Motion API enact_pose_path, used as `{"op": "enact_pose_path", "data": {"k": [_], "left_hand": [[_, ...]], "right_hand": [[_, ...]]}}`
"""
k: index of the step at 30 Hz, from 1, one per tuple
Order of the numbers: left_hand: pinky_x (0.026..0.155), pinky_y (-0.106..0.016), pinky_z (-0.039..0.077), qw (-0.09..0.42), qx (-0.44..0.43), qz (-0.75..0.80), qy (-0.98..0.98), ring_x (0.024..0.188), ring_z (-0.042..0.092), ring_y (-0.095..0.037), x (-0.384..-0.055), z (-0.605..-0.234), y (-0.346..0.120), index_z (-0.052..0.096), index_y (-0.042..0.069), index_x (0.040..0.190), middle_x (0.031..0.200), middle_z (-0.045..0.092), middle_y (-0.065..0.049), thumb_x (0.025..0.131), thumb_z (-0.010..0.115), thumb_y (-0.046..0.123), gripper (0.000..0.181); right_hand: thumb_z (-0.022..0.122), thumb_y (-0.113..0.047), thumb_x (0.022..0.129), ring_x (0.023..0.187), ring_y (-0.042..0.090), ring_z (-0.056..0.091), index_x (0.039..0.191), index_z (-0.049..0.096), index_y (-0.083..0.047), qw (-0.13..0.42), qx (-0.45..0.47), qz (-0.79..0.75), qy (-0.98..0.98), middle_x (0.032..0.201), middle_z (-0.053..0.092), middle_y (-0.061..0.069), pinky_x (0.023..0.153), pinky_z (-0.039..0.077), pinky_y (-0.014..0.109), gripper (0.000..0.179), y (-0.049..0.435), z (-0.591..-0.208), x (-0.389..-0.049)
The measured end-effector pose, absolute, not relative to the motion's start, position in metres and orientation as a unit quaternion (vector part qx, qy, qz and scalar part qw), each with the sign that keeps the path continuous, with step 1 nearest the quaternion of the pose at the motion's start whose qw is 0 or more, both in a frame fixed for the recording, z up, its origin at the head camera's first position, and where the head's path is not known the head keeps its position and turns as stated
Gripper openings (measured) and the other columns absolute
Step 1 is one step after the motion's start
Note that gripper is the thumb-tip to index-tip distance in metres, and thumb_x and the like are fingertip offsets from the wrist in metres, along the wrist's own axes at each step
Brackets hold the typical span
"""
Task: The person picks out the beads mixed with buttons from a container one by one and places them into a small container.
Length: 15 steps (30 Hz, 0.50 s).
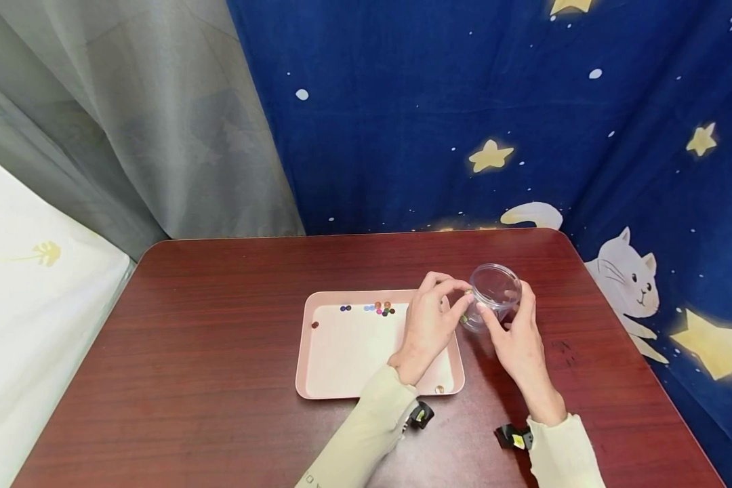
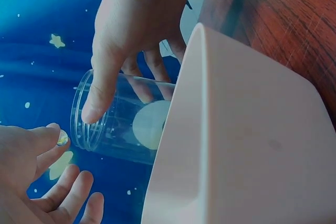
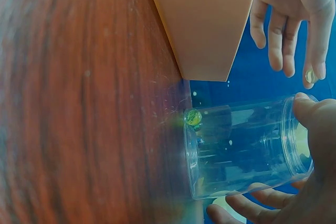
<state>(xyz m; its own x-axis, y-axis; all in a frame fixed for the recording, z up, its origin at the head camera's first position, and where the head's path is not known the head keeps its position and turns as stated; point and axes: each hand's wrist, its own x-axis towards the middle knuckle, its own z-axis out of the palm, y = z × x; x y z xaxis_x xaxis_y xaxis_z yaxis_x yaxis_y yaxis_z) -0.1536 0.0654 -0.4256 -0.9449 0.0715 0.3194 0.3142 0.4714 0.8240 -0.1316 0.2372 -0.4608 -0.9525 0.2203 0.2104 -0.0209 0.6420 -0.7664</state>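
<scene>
My left hand (image 1: 425, 329) pinches a small clear glass marble with a yellow-green swirl (image 2: 62, 138) between thumb and finger. That marble is close beside the mouth of a clear plastic jar (image 3: 241, 145). Around the jar's upper part curls my right hand (image 1: 520, 342), its thumb lying at the threaded rim. The jar has no lid on and stands on the table to the right of the tray. A yellow-green marble (image 3: 193, 117) lies at the bottom inside it.
A pink tray (image 1: 341, 362) lies left of the jar, partly behind my left forearm. Along its far side sit dark blue marbles (image 1: 345, 308) and a cluster of several coloured ones (image 1: 383, 308). One brown marble (image 1: 315, 325) is at its left, a clear one (image 1: 440, 389) near its front right corner.
</scene>
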Motion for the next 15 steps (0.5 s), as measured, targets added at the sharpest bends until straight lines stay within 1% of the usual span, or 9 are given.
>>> {"op": "enact_pose_path", "data": {"k": [9, 15], "left_hand": [[0.057, -0.013, 0.039, 0.121, -0.122, -0.498, -0.850, 0.061, 0.045, 0.002, -0.1539, -0.4259, 0.0673, 0.079, 0.029, 0.113, 0.116, 0.064, 0.007, 0.096, 0.076, 0.032, 0.017], [0.058, -0.012, 0.039, 0.122, -0.127, -0.491, -0.853, 0.061, 0.046, 0.003, -0.1551, -0.4263, 0.0684, 0.080, 0.029, 0.115, 0.117, 0.064, 0.007, 0.096, 0.076, 0.032, 0.019]], "right_hand": [[0.071, -0.030, 0.099, 0.124, 0.040, 0.062, 0.161, 0.021, -0.019, 0.143, -0.054, 0.419, -0.895, 0.147, 0.046, 0.017, 0.083, 0.051, 0.033, 0.081, 0.2376, -0.4610, -0.1320], [0.071, -0.030, 0.099, 0.123, 0.041, 0.062, 0.161, 0.020, -0.018, 0.145, -0.050, 0.423, -0.893, 0.146, 0.046, 0.018, 0.086, 0.054, 0.048, 0.081, 0.2370, -0.4614, -0.1323]]}}
